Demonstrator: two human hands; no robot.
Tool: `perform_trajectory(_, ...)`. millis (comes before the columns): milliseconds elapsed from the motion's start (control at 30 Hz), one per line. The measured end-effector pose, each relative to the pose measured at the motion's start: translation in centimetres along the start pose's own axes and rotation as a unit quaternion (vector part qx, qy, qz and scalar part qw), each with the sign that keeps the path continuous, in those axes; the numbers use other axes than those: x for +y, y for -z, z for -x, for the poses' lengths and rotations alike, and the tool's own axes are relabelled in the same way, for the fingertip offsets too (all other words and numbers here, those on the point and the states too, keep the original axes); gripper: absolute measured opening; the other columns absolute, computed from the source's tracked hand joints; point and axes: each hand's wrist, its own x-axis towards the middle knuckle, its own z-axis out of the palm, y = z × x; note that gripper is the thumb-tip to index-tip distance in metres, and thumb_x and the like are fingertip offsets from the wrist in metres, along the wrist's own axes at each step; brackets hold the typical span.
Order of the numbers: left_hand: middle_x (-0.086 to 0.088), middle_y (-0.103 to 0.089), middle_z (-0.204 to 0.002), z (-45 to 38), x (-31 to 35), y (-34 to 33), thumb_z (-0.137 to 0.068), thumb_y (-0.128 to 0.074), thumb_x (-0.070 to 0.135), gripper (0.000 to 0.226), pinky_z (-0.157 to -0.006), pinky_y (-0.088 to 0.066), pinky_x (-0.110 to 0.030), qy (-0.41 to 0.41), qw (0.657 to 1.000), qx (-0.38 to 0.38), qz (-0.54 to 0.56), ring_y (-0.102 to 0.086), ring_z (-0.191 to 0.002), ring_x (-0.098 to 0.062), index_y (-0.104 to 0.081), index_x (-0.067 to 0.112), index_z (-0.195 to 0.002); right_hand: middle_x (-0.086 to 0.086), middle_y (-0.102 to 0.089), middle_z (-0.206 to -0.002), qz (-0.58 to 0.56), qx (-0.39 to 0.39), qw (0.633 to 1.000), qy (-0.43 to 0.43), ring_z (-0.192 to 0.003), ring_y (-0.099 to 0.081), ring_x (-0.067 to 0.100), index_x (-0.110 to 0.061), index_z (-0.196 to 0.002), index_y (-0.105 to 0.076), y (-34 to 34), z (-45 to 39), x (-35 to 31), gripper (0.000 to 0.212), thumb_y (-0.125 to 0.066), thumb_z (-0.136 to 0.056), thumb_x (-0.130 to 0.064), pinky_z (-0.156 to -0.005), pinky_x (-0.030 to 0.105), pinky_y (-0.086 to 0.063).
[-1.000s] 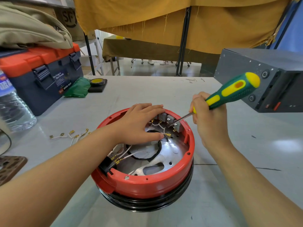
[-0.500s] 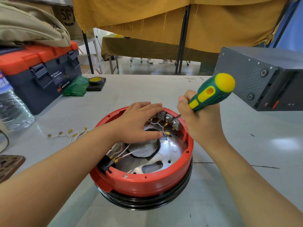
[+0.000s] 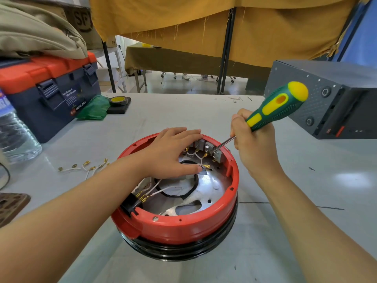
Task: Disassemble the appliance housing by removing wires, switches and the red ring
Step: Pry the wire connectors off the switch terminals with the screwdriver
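Red ring (image 3: pixel 183 225) steadied by left hand (image 3: pixel 171 154), right hand (image 3: pixel 253 146) gripping screwdriver (image 3: pixel 275 108)

Right hand (image 3: pixel 255 148) shifted back right since half-second ago; screwdriver (image 3: pixel 273 109) handle tilted lower, more shaft exposed, tip at switches (image 3: pixel 206 147).

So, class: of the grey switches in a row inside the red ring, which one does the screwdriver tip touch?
The rightmost switch, nearest the right hand. The screwdriver tip meets its top edge; the other two switches sit further left, untouched.
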Motion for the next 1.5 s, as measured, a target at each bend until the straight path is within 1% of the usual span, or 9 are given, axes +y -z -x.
perform_trajectory(133,0.016,-0.013,-0.157,0.0,0.1,0.0,-0.073,-0.041,0.067,0.087,-0.115,-0.008,-0.033,0.003,1.000,0.001,0.000,-0.008,-0.144,-0.013,-0.018,0.032,-0.148,-0.009,-0.032,-0.046,-0.028,0.011,0.999,-0.028,-0.044,-0.030,0.005,-0.013,-0.053,-0.036,0.0,-0.3,0.4,0.029,-0.046,-0.079,-0.021,-0.045,0.014,-0.026)
perform_trajectory(567,0.016,-0.012,-0.157,0.0,-0.1,-0.1,-0.074,-0.041,0.067,0.086,-0.115,-0.009,-0.033,0.002,1.000,0.001,0.000,-0.008,-0.143,-0.011,-0.017,0.033,-0.148,-0.011,-0.036,-0.042,-0.076,0.038,0.993,-0.078,-0.043,-0.032,0.006,-0.022,-0.044,-0.041,0.5,-0.8,1.2,0.031,-0.047,-0.074,-0.019,-0.049,0.021,-0.026)
perform_trajectory(633,0.016,-0.013,-0.157,0.0,-0.1,-0.1,-0.074,-0.041,0.068,0.086,-0.115,-0.009,-0.033,0.002,1.000,0.003,0.002,-0.008,-0.143,-0.011,-0.017,0.033,-0.148,-0.010,-0.035,-0.043,-0.063,0.033,0.996,-0.056,-0.044,-0.033,0.006,-0.013,-0.049,-0.042,0.4,-0.5,1.0,0.028,-0.047,-0.076,-0.018,-0.048,0.018,-0.028)
perform_trajectory(700,0.016,-0.013,-0.157,0.0,-0.2,-0.1,-0.074,-0.042,0.068,0.086,-0.116,-0.009,-0.033,0.001,1.000,0.004,0.002,-0.008,-0.143,-0.011,-0.017,0.033,-0.148,-0.001,-0.034,-0.047,-0.027,0.021,0.999,-0.003,-0.045,-0.033,0.008,0.001,-0.055,-0.042,0.3,-0.1,0.6,0.031,-0.047,-0.079,-0.017,-0.047,0.014,-0.029)
perform_trajectory(767,0.016,-0.013,-0.157,-0.1,-0.2,-0.2,-0.074,-0.042,0.068,0.086,-0.116,-0.010,-0.033,0.000,1.000,0.005,0.001,-0.008,-0.144,-0.011,-0.017,0.033,-0.148,0.007,-0.035,-0.049,0.018,0.013,0.998,0.052,-0.049,-0.035,0.010,0.005,-0.056,-0.042,0.3,0.4,0.2,0.032,-0.047,-0.082,-0.014,-0.048,0.012,-0.030)
perform_trajectory(1033,0.015,-0.016,-0.156,-0.1,-0.3,-0.3,-0.075,-0.043,0.066,0.084,-0.116,-0.011,-0.034,-0.003,1.000,0.012,0.004,-0.010,-0.143,-0.013,-0.020,0.033,-0.148,-0.014,-0.032,-0.050,0.048,-0.087,0.986,0.137,-0.047,-0.041,0.002,-0.029,-0.058,-0.032,0.2,0.8,-0.2,0.041,-0.050,-0.086,-0.005,-0.050,0.006,-0.029)
perform_trajectory(1167,0.015,-0.015,-0.157,-0.1,-0.2,-0.2,-0.074,-0.042,0.067,0.085,-0.116,-0.009,-0.034,-0.002,1.000,0.009,0.002,-0.009,-0.143,-0.012,-0.019,0.033,-0.148,-0.002,-0.029,-0.052,0.081,-0.075,0.988,0.109,-0.049,-0.033,0.007,-0.012,-0.056,-0.031,0.5,0.4,-0.2,0.033,-0.046,-0.085,-0.012,-0.049,0.012,-0.026)
perform_trajectory(1300,0.015,-0.014,-0.157,0.0,-0.2,-0.2,-0.074,-0.042,0.067,0.086,-0.115,-0.008,-0.033,0.000,1.000,0.007,0.005,-0.009,-0.143,-0.012,-0.018,0.033,-0.148,0.013,-0.030,-0.054,0.013,-0.018,1.000,0.014,-0.050,-0.029,0.013,0.008,-0.060,-0.036,0.6,0.1,0.0,0.033,-0.044,-0.080,-0.018,-0.047,0.019,-0.026)
perform_trajectory(1500,0.015,-0.013,-0.157,-0.1,0.0,0.0,-0.074,-0.042,0.066,0.086,-0.116,-0.008,-0.033,0.002,1.000,0.002,0.002,-0.008,-0.144,-0.012,-0.017,0.032,-0.148,-0.002,-0.030,-0.049,-0.025,0.013,0.999,-0.033,-0.045,-0.028,0.007,-0.004,-0.057,-0.037,0.1,0.0,0.5,0.027,-0.046,-0.077,-0.019,-0.045,0.015,-0.025)
